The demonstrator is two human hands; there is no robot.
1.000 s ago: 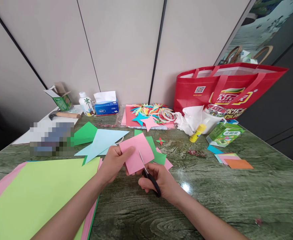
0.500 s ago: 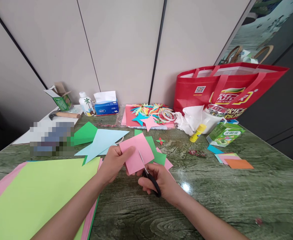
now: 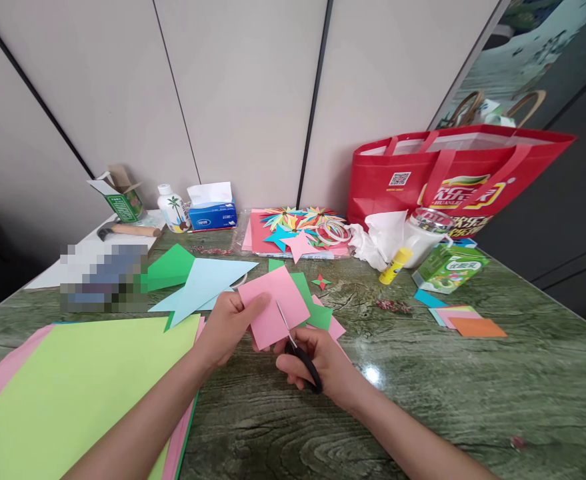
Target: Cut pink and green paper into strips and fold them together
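We are seeing almost no change over the last 1 second. Our left hand (image 3: 230, 327) is pinching the pink paper square (image 3: 273, 321) above the table (image 3: 403, 413), near its middle; our right hand (image 3: 323, 359) is gripping the black-handled scissors (image 3: 307, 367), whose metal is lying across the square. The cutting, we are judging, is pausing.

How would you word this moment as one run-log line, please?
left hand: holds pink paper square | right hand: holds black-handled scissors across paper | glue stick: on table, further right
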